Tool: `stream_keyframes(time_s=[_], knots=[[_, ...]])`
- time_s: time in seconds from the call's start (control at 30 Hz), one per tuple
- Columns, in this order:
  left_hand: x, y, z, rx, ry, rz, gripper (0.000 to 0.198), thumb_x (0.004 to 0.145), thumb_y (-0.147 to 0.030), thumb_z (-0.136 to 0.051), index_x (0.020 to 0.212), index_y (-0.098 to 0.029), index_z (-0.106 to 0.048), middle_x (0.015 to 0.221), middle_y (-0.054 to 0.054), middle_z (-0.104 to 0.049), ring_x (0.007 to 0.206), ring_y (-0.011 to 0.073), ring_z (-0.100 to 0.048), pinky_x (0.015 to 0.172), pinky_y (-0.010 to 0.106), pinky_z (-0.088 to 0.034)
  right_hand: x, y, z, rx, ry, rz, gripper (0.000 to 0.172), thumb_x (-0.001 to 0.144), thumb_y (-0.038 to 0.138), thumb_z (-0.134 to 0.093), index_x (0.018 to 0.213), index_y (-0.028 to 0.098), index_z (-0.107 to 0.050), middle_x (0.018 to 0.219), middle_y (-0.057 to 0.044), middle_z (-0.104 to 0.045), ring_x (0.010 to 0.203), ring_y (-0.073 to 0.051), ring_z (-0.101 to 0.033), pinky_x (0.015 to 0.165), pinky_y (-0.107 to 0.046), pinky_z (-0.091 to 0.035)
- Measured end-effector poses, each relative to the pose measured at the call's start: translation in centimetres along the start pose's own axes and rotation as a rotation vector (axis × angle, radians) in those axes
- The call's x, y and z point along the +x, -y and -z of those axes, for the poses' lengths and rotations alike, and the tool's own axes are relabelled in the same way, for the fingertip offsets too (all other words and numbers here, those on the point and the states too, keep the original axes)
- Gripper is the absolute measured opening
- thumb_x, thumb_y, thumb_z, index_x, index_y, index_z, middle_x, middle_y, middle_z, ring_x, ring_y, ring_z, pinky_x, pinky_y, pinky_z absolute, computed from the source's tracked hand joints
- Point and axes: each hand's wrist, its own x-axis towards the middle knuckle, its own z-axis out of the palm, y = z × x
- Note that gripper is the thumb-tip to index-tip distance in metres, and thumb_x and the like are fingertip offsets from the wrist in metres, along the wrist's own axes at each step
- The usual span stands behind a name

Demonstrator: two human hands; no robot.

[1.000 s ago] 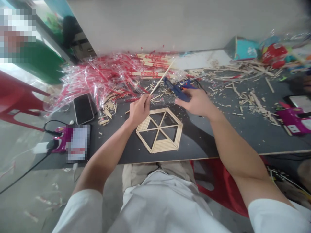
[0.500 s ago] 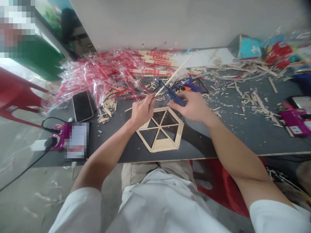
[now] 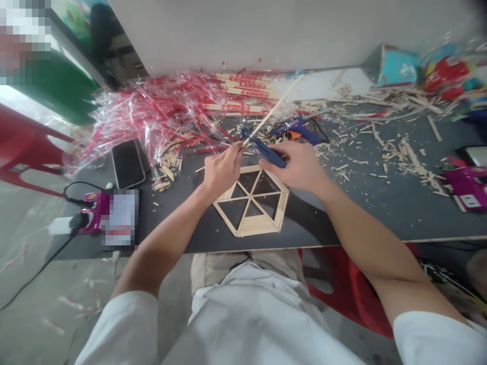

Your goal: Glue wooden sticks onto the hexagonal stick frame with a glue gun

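Left hand (image 3: 223, 171) pinches a stick (image 3: 277, 104); right hand (image 3: 299, 163) grips blue cutters (image 3: 271, 154), now moved across it.

Grey wall (image 3: 236, 35), red stool (image 3: 32, 142) (far left).

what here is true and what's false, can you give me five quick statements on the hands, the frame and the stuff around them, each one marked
1. The left hand holds a thin wooden stick. True.
2. The right hand grips the glue gun. False: it grips the blue pliers; the glue gun lies on the table beyond that hand.
3. The frame on the table has spokes that meet in its middle. True.
4. Every section of the frame is filled solid with sticks. False: dark gaps show between the spokes.
5. A phone with a black screen lies to the left of the frame. True.
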Motion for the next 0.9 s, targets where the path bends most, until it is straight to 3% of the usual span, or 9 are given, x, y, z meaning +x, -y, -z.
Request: stream_keyframes(time_s=[0.37,0.53,0.9], knots=[[0.07,-0.79,0.20,-0.049,0.099,0.031,0.049,0.114,-0.043,-0.037,0.134,-0.016,-0.072,0.113,0.016,-0.083,0.090,0.0198,-0.079,0.069,0.029,-0.055,-0.15,0.30,0.42,0.077,0.034,-0.042,0.037,0.090,0.055,-0.071,0.110,0.025,-0.082,0.100,-0.008,-0.081,0.088,-0.030,-0.074,0.084,-0.044,-0.059],[-0.02,-0.91,-0.05,-0.028,0.081,0.029,0.049,0.114,-0.045,-0.036,0.132,-0.020,-0.074,0.113,0.013,-0.084,0.088,0.0179,-0.079,0.069,0.028,-0.055,-0.19,0.34,0.61,0.075,0.061,-0.050,0.041,0.090,0.059,-0.072,0.112,0.026,-0.083,0.100,-0.007,-0.080,0.088,-0.029,-0.074,0.082,-0.042,-0.059],[-0.03,-0.59,-0.55,-0.070,0.062,0.026,0.048,0.113,-0.045,-0.038,0.128,-0.020,-0.076,0.116,0.015,-0.083,0.094,0.0210,-0.081,0.071,0.032,-0.059,-0.21,0.31,0.60,0.090,0.077,-0.035,0.043,0.090,0.057,-0.074,0.117,0.024,-0.083,0.107,-0.010,-0.082,0.091,-0.031,-0.075,0.086,-0.047,-0.060]])
